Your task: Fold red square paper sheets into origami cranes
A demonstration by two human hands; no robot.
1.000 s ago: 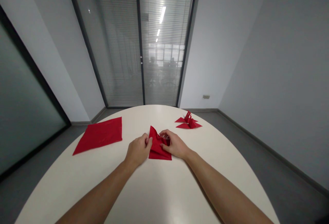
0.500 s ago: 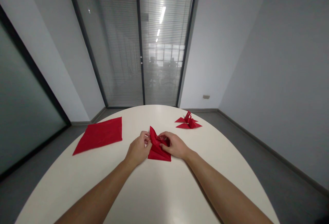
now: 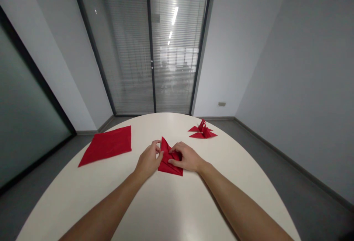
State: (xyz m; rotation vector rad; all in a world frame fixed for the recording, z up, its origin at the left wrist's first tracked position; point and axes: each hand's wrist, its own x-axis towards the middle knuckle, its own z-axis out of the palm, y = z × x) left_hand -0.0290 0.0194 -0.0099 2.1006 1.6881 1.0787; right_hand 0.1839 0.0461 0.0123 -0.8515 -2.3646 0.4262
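Note:
A partly folded sheet of red origami paper (image 3: 165, 165) lies on the table in front of me, with one pointed flap standing up at its far left. My left hand (image 3: 148, 159) is closed at the paper's left edge, thumb and fingers gripping near the raised flap. From the right, my right hand (image 3: 189, 157) bends over the paper, its thumb and fingertips closed on a fold in the middle. The right fingers cover part of the creases.
Farther back on the right stand two folded red paper cranes (image 3: 204, 133), close together. A flat red paper sheet (image 3: 110, 143) lies on the left. Everything rests on a round white table (image 3: 155, 211), with a glass partition with blinds (image 3: 129, 67) beyond it.
The paper has turned slightly and its top folds lie flatter. My right thumb and fingers have shifted a little to the left over it; my left hand has barely moved.

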